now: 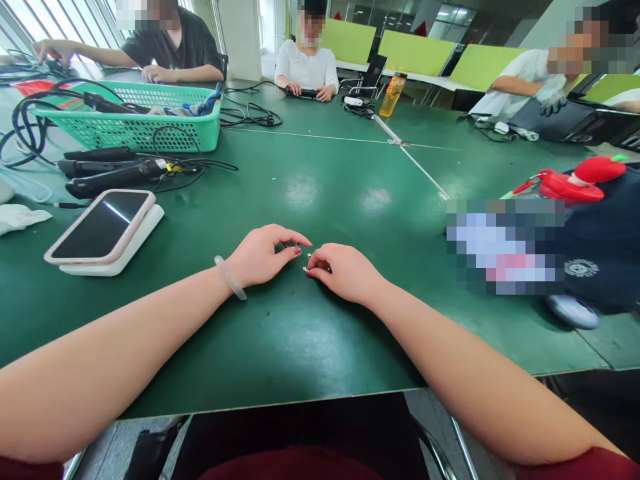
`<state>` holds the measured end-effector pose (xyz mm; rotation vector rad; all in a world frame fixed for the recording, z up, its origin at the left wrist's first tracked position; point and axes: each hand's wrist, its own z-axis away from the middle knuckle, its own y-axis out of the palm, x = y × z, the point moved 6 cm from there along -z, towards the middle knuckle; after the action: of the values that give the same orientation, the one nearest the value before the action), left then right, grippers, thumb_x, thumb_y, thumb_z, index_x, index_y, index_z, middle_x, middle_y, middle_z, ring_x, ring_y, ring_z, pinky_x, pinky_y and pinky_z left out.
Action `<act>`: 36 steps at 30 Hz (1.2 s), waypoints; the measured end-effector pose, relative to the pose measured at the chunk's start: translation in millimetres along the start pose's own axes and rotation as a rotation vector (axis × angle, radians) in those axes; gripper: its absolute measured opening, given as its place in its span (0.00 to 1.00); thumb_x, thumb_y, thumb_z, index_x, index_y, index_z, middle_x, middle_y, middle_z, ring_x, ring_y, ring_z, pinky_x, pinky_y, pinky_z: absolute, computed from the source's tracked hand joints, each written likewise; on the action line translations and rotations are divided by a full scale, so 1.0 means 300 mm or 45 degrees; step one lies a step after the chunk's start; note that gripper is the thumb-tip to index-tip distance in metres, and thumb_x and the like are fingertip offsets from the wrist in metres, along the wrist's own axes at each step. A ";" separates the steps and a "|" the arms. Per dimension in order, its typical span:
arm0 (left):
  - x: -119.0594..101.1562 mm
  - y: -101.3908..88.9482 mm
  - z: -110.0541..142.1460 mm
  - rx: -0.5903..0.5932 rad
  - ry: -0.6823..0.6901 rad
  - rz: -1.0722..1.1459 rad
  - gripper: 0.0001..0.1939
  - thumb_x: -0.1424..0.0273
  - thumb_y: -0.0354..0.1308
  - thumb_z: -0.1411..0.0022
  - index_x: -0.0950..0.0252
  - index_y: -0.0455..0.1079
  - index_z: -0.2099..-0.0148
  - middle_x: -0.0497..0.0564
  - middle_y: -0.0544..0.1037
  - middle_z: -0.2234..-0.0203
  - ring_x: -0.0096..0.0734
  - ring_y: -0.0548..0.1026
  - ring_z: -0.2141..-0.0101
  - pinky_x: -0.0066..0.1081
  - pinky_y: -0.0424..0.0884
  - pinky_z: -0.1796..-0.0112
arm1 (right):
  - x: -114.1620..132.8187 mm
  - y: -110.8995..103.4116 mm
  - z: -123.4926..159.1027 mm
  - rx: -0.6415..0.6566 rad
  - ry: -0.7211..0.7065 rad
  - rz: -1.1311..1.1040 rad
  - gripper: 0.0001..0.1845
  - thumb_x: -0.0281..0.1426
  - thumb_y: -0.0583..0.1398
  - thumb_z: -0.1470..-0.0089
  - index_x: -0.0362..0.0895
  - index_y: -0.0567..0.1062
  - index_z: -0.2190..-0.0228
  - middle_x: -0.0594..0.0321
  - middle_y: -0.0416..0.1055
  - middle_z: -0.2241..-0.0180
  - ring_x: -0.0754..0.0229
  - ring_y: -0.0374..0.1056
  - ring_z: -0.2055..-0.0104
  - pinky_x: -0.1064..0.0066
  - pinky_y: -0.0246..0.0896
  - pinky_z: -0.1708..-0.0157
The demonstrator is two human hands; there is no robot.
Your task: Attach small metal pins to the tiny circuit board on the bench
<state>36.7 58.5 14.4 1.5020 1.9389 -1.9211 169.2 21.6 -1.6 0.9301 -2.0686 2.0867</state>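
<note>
My left hand (260,257), with a pale bangle (230,277) at its wrist, rests low over the green table. Its thumb and index finger curl around a small dark thing (290,245), too small and too covered to name. Just to the right, my right hand (347,272) is closed in a pinch. A small whitish piece (305,269) sticks out at its fingertips; what kind of piece it is I cannot tell. The two hands' fingertips are close together but apart.
On the left lie a phone (103,223) on a white box, black handheld devices (117,175) with cables, and a green basket (135,133). A dark bag (600,233) and a mouse (573,312) are at right. An orange bottle (393,95) stands farther back. Several people sit around the table.
</note>
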 end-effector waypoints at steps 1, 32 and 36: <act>0.004 0.004 0.000 0.018 -0.005 -0.014 0.13 0.66 0.54 0.40 0.58 0.75 0.55 0.48 0.79 0.60 0.35 0.73 0.58 0.36 0.67 0.54 | 0.000 0.000 -0.001 0.003 -0.003 0.003 0.03 0.29 0.60 0.46 0.45 0.76 0.70 0.65 0.70 0.70 0.65 0.63 0.68 0.72 0.55 0.66; 0.006 0.018 0.006 0.125 -0.298 0.568 0.20 0.63 0.61 0.45 0.65 0.75 0.51 0.48 0.78 0.74 0.28 0.72 0.74 0.30 0.70 0.69 | 0.022 -0.103 0.039 -0.559 -0.174 -0.293 0.05 0.32 0.59 0.44 0.45 0.75 0.70 0.66 0.69 0.74 0.67 0.61 0.74 0.73 0.57 0.71; 0.008 0.022 0.006 0.119 -0.293 0.663 0.21 0.63 0.62 0.46 0.67 0.75 0.51 0.52 0.80 0.69 0.31 0.74 0.70 0.32 0.71 0.65 | 0.033 -0.107 0.049 -0.606 -0.198 -0.186 0.06 0.33 0.59 0.44 0.45 0.76 0.70 0.65 0.70 0.73 0.66 0.61 0.73 0.73 0.57 0.70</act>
<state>38.3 57.1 7.5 1.5288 1.2250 -1.8573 180.8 7.5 30.3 1.1400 -2.3327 1.3941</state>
